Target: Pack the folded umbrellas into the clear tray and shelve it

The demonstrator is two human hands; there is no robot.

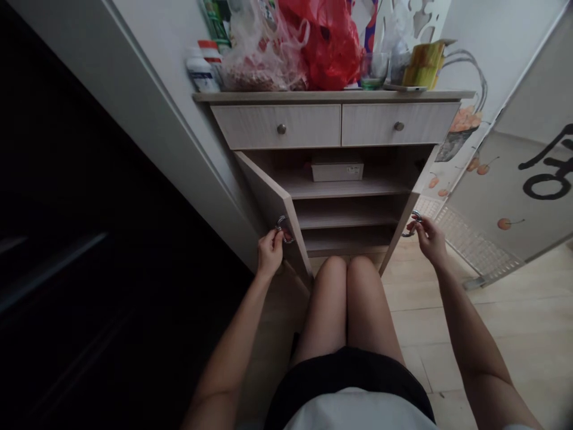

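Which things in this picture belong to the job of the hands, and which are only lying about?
Job: left hand on the ring handle of the left cabinet door; right hand on the ring handle of the right cabinet door.
Lying about: white box on the shelf; red plastic bag; drinking glass.

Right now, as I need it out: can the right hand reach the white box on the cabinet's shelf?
Probably yes: the right hand must let go of the door's metal handle, but that door stands open and nothing visible blocks the white box.
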